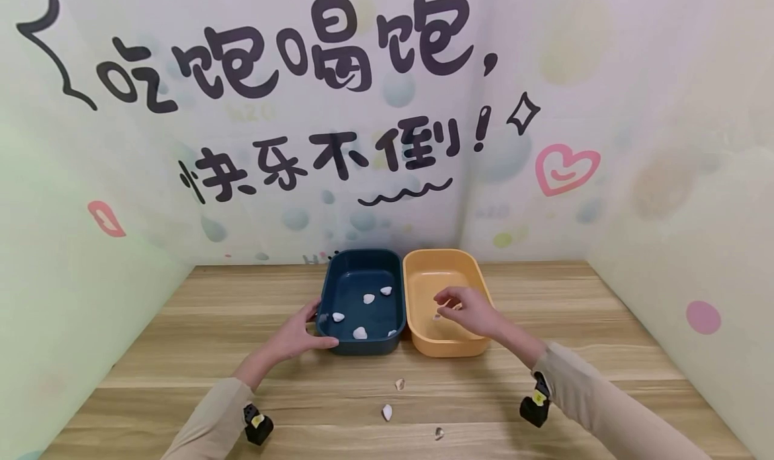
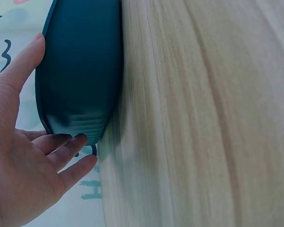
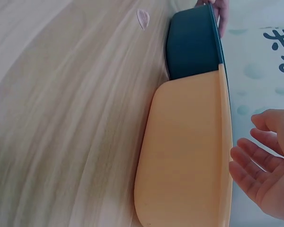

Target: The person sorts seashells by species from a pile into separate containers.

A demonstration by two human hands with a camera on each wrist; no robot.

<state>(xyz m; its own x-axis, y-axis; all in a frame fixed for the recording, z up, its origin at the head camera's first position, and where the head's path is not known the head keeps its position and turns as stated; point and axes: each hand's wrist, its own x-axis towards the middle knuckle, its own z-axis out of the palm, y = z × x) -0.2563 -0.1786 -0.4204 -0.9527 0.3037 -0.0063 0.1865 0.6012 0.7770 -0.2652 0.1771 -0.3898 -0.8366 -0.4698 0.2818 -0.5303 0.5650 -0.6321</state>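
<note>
My left hand [image 1: 294, 336] rests against the near left corner of a dark blue plastic bin [image 1: 363, 347], its thumb on the near rim and fingers along the left side. In the left wrist view the palm shows, with the fingers lightly bent against the bin's outer wall [image 2: 80, 71]. Several white seashells [image 1: 360, 333] lie spread over the blue bin's floor. Over a yellow bin [image 1: 450, 348], my right hand [image 1: 468, 309] hovers with loosely bent, parted fingers. Below its fingertips is a small pale shell [image 1: 437, 317]; whether it lies on the floor is unclear.
Three more shells lie on the wooden table before the bins: a white one [image 1: 387, 413], a brownish one [image 1: 400, 384] and a darker one [image 1: 439, 434]. The bins stand side by side against a printed backdrop [image 1: 387, 232]. Pale walls [image 1: 683, 245] flank the table.
</note>
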